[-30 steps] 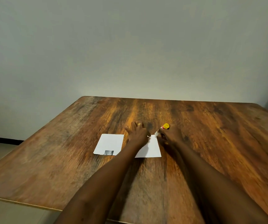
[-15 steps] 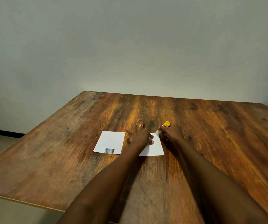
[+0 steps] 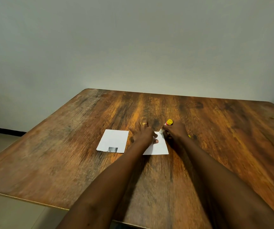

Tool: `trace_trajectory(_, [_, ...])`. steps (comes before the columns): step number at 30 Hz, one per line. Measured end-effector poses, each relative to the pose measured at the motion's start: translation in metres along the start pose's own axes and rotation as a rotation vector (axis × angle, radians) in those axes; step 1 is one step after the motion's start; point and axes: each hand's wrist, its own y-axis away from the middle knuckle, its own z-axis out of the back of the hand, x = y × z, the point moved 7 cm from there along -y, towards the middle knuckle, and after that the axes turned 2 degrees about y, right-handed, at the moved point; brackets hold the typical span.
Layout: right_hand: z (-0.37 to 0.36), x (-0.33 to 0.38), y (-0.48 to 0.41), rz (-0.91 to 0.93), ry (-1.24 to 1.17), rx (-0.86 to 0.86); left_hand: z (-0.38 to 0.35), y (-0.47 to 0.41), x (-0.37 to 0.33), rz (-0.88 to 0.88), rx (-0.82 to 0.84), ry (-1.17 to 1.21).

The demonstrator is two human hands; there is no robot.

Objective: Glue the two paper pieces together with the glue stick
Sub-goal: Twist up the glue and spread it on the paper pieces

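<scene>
**Glue stick (image 3: 166,125) on far corner of right sheet (image 3: 159,146): slip and coverage risks**

Position: the glue stick leans with its pale tip down on the far edge of the right sheet and its yellow end up. The right hand (image 3: 176,131) holds it with fingers curled round the barrel. The left hand (image 3: 142,133) lies flat with fingers spread, partly on the same sheet and partly on the table (image 3: 67,154), its thumb on the paper.

Risks, as judged:
- The stick works at the very edge, so a stroke running off it would smear glue onto the wood.
- The hold-down covers only the sheet's left part. Dragging towards the free near edge could buckle or skid the paper.
- Glue spread under or against the left thumb could lift the sheet when that hand rises.

Surroundings: the left sheet (image 3: 114,140) lies just beside the left hand, apart from the right sheet, with a grey patch (image 3: 112,149) at its near edge. A small yellow object (image 3: 189,136), possibly the cap, shows behind the right wrist and could be knocked. Nothing lies between the two sheets except the left hand itself.
</scene>
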Motion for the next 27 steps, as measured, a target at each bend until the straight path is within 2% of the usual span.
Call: trace_trajectory(27, [0.006, 0.003, 0.029, -0.013, 0.090, 0.083, -0.001, 0.003, 0.000, 0.042, -0.003, -0.002])
